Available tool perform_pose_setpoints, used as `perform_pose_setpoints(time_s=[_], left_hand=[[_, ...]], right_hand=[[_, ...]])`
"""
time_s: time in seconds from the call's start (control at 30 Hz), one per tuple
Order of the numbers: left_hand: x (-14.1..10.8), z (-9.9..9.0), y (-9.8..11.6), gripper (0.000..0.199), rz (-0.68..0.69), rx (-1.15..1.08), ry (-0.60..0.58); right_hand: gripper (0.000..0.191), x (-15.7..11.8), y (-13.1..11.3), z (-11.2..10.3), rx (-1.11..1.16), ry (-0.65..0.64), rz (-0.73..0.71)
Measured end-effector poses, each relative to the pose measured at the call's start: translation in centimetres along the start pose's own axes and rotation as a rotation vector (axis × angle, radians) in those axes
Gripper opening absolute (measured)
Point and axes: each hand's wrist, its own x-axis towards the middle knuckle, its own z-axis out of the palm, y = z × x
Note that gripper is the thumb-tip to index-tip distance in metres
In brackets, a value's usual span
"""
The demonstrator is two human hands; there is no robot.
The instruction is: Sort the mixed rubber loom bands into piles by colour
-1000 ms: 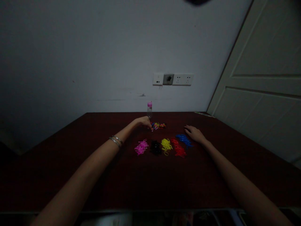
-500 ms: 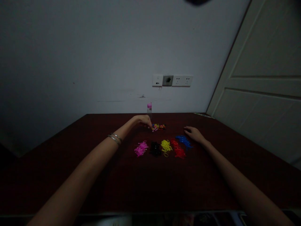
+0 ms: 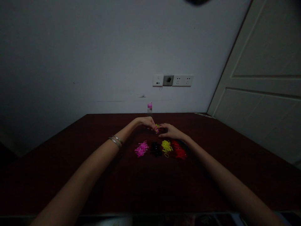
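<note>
My left hand is closed, its fingertips bent down at the left edge of a small pile of mixed-colour rubber bands. What it pinches, if anything, is too small to make out. From the other side, my right hand reaches to the same pile with thumb and fingers apart. Nearer me lie sorted heaps of bands: pink, black, yellow and red. My right wrist hides most of the blue heap.
A clear bottle with a pink cap stands behind my left hand. The dark red table ends at a wall with a row of sockets. On the right is a pale panelled door.
My right hand has moved left from beside the blue heap to the mixed pile, covering most of the blue bands. My left hand has shifted slightly right and remains at the pile.
</note>
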Motion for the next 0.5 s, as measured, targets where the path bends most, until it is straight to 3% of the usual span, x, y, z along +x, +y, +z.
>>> perform_pose_setpoints(time_s=[0.17, 0.5], left_hand=[[0.2, 0.4, -0.4, 0.022, 0.083, 0.001, -0.001], [-0.7, 2.0, 0.8, 0.018, 0.116, -0.051, 0.017]], right_hand=[[0.016, 0.6, 0.6, 1.0, 0.061, 0.023, -0.055], [0.014, -0.2, 2.9, 0.5, 0.040, 0.183, 0.020]])
